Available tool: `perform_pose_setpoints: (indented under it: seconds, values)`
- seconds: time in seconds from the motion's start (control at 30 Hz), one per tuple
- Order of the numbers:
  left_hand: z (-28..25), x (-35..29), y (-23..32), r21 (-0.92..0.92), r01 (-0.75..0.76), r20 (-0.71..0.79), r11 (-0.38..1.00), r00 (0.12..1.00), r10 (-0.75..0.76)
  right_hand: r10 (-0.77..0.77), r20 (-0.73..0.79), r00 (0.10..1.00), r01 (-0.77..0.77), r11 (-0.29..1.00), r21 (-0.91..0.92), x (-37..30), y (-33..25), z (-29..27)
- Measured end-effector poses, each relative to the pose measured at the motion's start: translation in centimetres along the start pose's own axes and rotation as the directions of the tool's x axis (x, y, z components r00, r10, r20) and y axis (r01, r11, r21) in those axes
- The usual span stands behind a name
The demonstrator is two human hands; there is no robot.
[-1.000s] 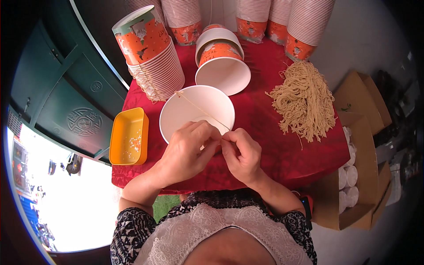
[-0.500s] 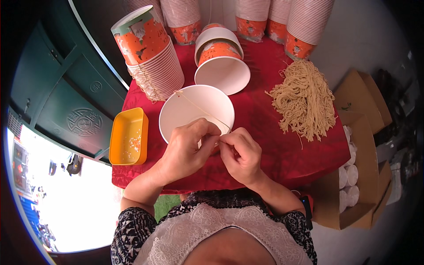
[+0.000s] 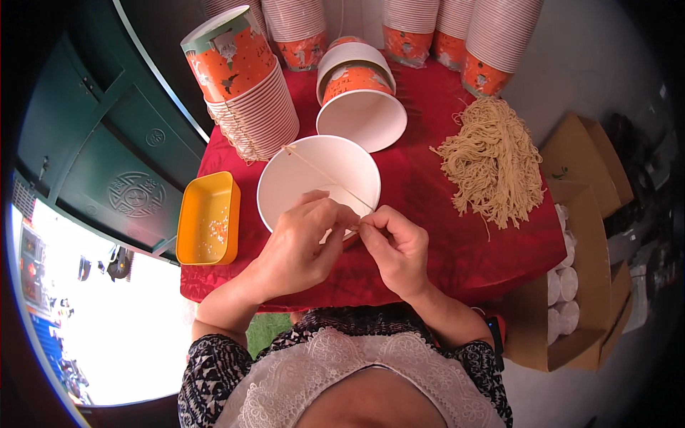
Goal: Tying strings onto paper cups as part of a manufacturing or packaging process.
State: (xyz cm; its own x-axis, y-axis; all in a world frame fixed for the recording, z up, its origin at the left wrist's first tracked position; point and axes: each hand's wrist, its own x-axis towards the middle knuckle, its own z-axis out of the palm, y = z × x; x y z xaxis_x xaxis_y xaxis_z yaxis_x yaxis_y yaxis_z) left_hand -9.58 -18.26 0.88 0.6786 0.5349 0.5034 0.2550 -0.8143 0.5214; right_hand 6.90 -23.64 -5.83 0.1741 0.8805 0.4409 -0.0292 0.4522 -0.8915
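Observation:
A white-lined paper tub (image 3: 282, 187) lies tilted at the table's near middle, its mouth facing up toward me. A thin beige cord (image 3: 327, 176) is fastened at its upper left rim and runs across the mouth to my fingers. My left hand (image 3: 303, 246) pinches the cord's end at the tub's near right rim, its other fingers curled. Right beside it, my right hand (image 3: 397, 251) pinches the cord between thumb and forefinger. The fingertips meet and hide the cord's end and the rim there.
A yellow box (image 3: 183, 232) with small white and orange pieces stands left. Nested orange tubs (image 3: 253, 114) rise behind it; more tubs (image 3: 367, 123) lie beyond. A heap of cords (image 3: 492, 167) rests right on the red tablecloth (image 3: 428, 235). A cardboard box (image 3: 592, 246) stands lower right.
My left fingers have shifted and rolled over at the cord's end, one finger now lifted. My right hand has moved slightly right, still pinching. The tub stays in place.

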Motion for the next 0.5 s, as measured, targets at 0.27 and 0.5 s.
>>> perform_pose_setpoints:
  seconds: [0.27,0.5]
  values:
    - [0.9,-0.3,-0.5,0.111,-0.121,-0.090,0.986,0.987,0.131,0.029,-0.001,1.000,-0.029,0.999,0.035,-0.1,0.2,0.1]
    - [0.6,-0.5,-0.6,0.028,-0.016,-0.071,0.999,0.997,0.018,-0.183,-0.004,0.983,0.178,0.959,-0.219,0.3,-0.4,-1.1]
